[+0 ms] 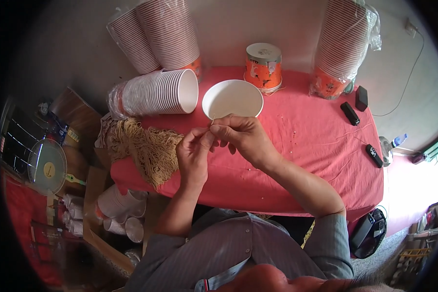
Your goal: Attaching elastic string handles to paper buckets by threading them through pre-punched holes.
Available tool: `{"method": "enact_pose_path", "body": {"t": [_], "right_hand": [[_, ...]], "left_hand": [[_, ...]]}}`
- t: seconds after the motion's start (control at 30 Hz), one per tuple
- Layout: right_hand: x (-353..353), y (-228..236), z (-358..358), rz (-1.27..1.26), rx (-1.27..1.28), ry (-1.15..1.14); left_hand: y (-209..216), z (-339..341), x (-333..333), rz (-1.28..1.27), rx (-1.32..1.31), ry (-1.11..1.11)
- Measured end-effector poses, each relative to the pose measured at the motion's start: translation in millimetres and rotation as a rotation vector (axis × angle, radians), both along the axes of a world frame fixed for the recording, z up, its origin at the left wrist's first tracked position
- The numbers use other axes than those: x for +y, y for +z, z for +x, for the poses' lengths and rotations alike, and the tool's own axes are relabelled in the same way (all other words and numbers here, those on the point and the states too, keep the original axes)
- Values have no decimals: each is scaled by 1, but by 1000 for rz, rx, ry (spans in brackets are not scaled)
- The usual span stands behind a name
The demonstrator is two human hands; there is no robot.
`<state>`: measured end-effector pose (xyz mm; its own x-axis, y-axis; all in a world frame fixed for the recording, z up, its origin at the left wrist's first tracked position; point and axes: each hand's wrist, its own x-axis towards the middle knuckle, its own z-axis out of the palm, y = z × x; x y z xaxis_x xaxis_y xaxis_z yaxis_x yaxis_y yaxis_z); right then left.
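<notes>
My left hand [194,153] and my right hand [239,136] meet fingertip to fingertip in the middle. Both are closed in a pinch on a thin pale string [213,117], whose short end sticks up above the fingers; the rest is hidden. Just beyond them a white paper bucket [232,97] stands with its open mouth up. Left of my left hand, a heap of tan string [146,146] hangs over the table's front edge. An orange printed paper bucket [263,70] stands upside down farther back, with string round its lower rim.
A red cloth covers the table [306,170]. Wrapped bucket stacks stand at the back left [168,36] and back right [343,48]; another stack [155,92] lies sideways. Small black devices [349,113] sit at the right. Below left are a cardboard box [100,233] and a fan [47,167].
</notes>
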<state>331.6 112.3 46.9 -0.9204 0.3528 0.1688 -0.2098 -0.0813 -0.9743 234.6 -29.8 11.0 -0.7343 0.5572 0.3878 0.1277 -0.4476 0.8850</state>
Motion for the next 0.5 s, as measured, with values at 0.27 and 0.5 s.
{"method": "enact_pose_path", "body": {"t": [0.27, 0.5], "right_hand": [[-1, -1, 2, -168, 67, 0], [4, 1, 2, -143, 105, 16]], "left_hand": [[-2, 6, 12, 1, 4, 22], [3, 9, 17, -5, -7, 9]]}}
